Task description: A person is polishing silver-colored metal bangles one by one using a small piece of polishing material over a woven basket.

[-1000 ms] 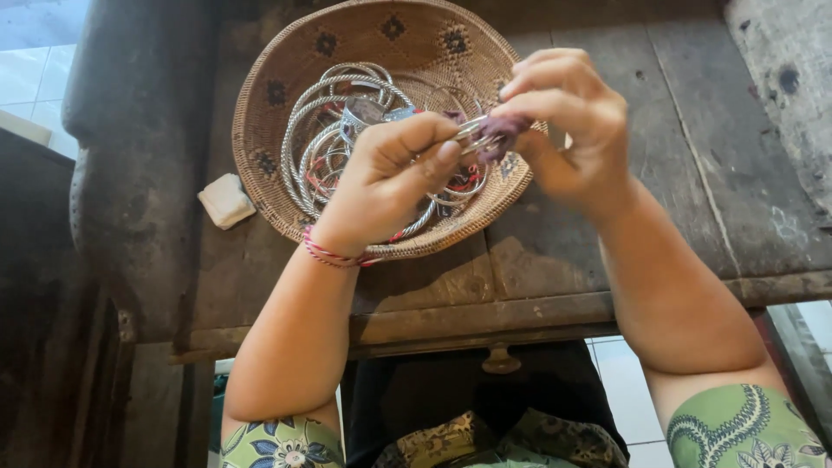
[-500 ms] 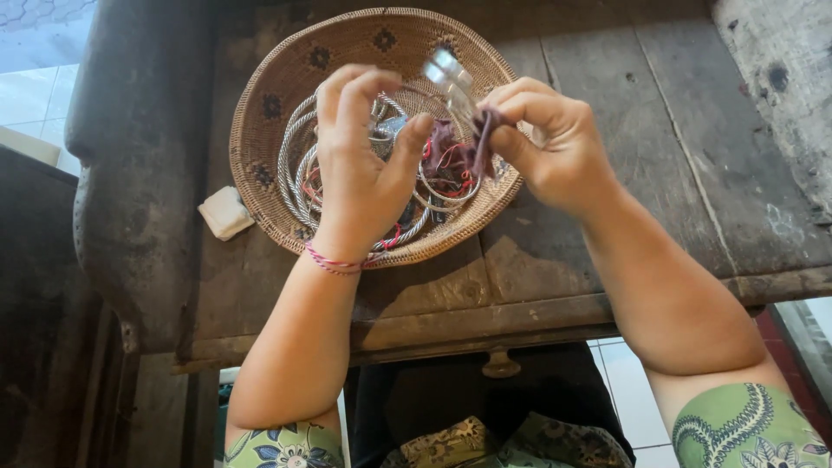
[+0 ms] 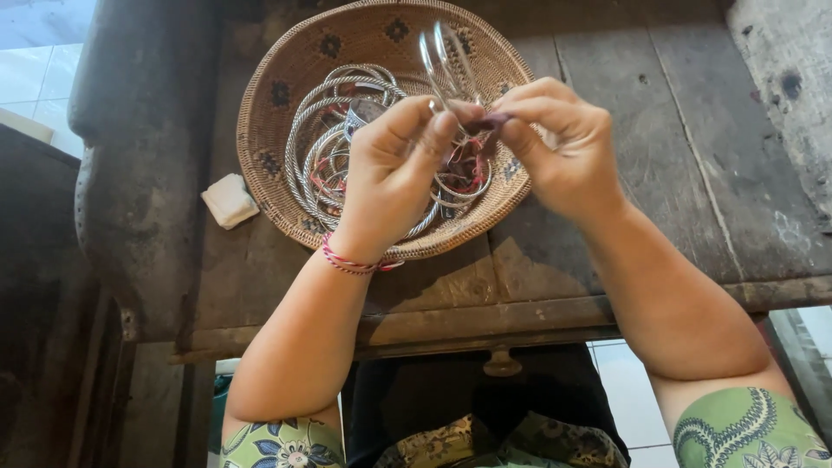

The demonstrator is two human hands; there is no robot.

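Note:
A round woven basket (image 3: 286, 121) with dark patterns sits on a worn wooden table (image 3: 659, 173). Inside lie several silver bangles (image 3: 329, 147) and some red ones. My left hand (image 3: 394, 173) and my right hand (image 3: 563, 156) meet over the basket. Together they pinch a pair of thin silver bangles (image 3: 442, 56) that stand upright above my fingers. A small dark purple piece (image 3: 494, 121) shows between my right fingertips. A pink thread bracelet (image 3: 351, 260) circles my left wrist.
A small white block (image 3: 230, 199) lies on the table left of the basket. A dark rounded wooden post (image 3: 139, 156) runs along the left. The table's front edge has a small knob (image 3: 501, 362). Pale floor tiles show at top left.
My hands have lifted the bangles from lying sideways to standing upright, and my left fingers have closed in on them from an open spread.

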